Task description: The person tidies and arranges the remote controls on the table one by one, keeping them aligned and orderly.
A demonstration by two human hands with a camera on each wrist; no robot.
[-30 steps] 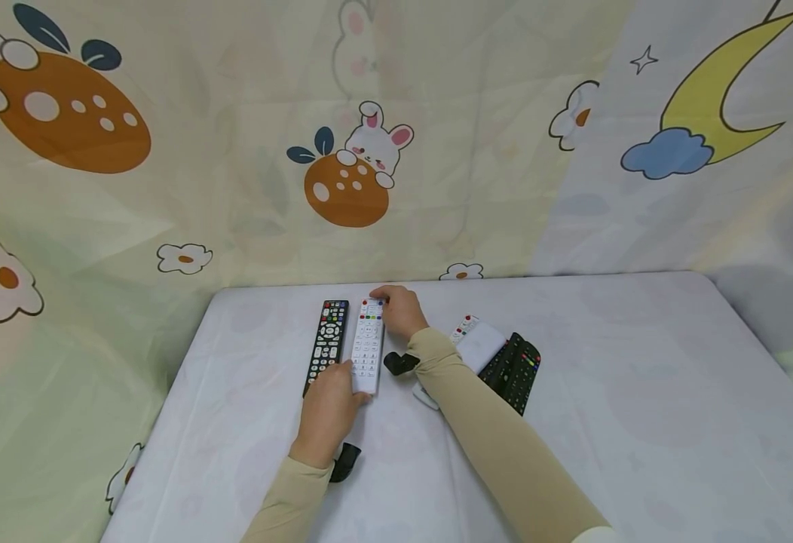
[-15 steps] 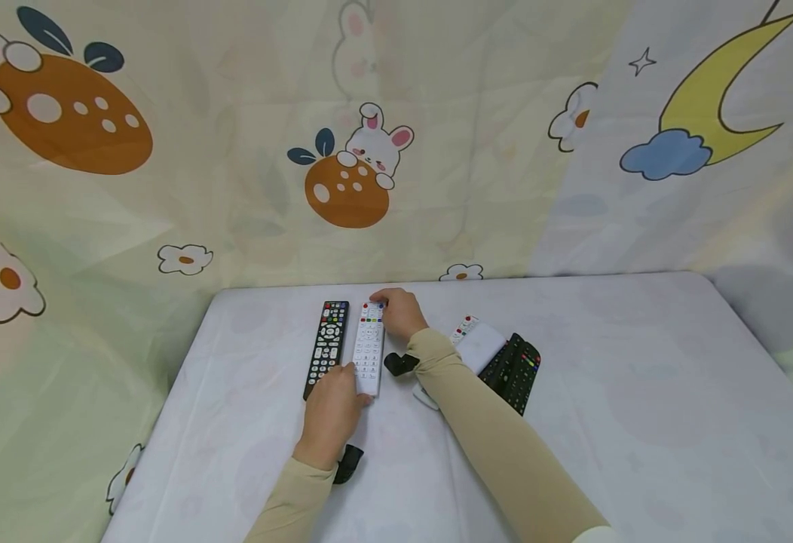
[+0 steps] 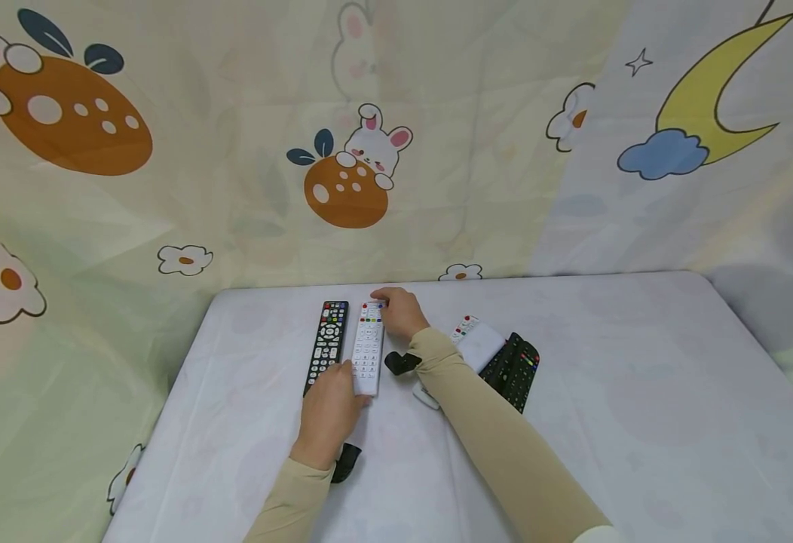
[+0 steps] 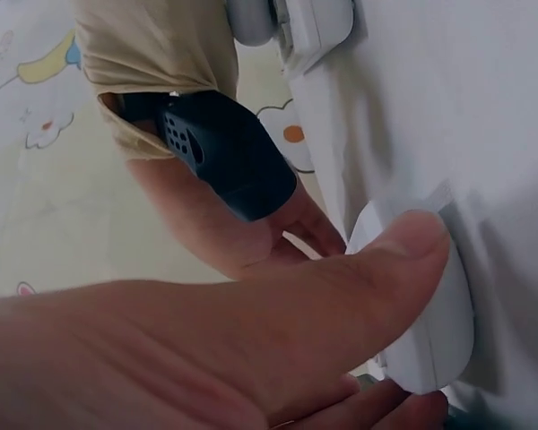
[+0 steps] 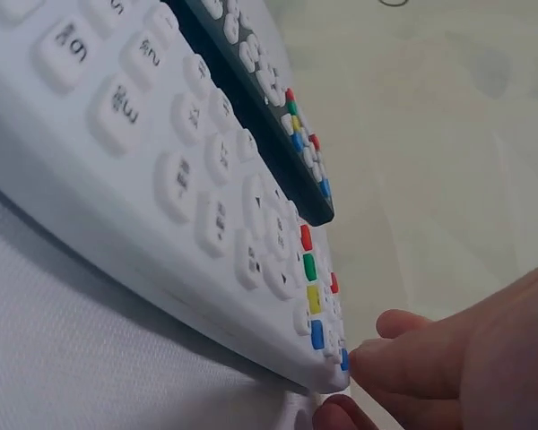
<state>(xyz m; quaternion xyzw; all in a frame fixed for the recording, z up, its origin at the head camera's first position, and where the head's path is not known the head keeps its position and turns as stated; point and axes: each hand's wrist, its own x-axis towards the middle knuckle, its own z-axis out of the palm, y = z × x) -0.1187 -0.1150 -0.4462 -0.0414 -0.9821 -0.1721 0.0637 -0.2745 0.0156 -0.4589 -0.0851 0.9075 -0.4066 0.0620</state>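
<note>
A white remote control [image 3: 368, 347] with coloured buttons lies face up on the white-covered table, beside a black remote control [image 3: 329, 332] on its left. My left hand [image 3: 332, 411] holds the near end of the white one; in the left wrist view the thumb [image 4: 403, 251] bends over that end and fingers show on its other side. At the far end, my right hand [image 3: 403, 313] pinches the corner by the coloured buttons, as the right wrist view shows. The left hand hides the black remote's lower end.
Right of the right forearm [image 3: 498, 437] is a pile: a white remote control [image 3: 466, 326], a plain white piece [image 3: 481, 345] and black remotes [image 3: 524, 373]. The sleeve covers part of it, and a white end [image 3: 425, 396] sticks out. Printed cloth [image 3: 254, 188] hangs behind the table.
Both hands keep their places on the white remote control. The left hand and the remote's near end shift only very slightly.
</note>
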